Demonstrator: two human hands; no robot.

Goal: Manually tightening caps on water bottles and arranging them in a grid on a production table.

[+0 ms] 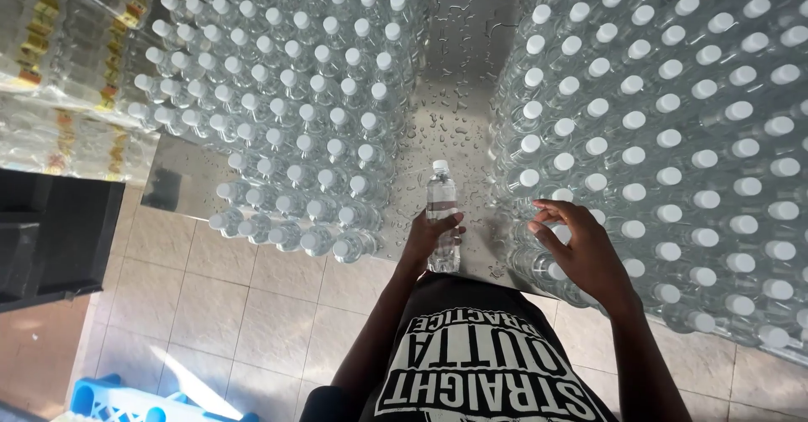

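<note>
Left of the left hand [431, 233]: a dense block of clear capped bottles [295, 94], white caps up, packed in tight rows on a metal table [177, 188].

Ahead of both hands, beyond the right hand [581, 249] too, a bare strip of tabletop runs away, speckled with water droplets [438, 119].

Far left of the left hand, well apart: stacked shrink-wrapped packs [59, 60] with yellow-banded labels, contents blurred, probably more bottles.

Below those, left of the left hand, a dark boxy unit [50, 237]; its kind cannot be told.

Under and behind the hands, a beige tiled floor [219, 304], sunlit in one patch.

Low and left of the left hand, at the frame edge, a blue plastic crate [109, 401], only partly seen.
</note>
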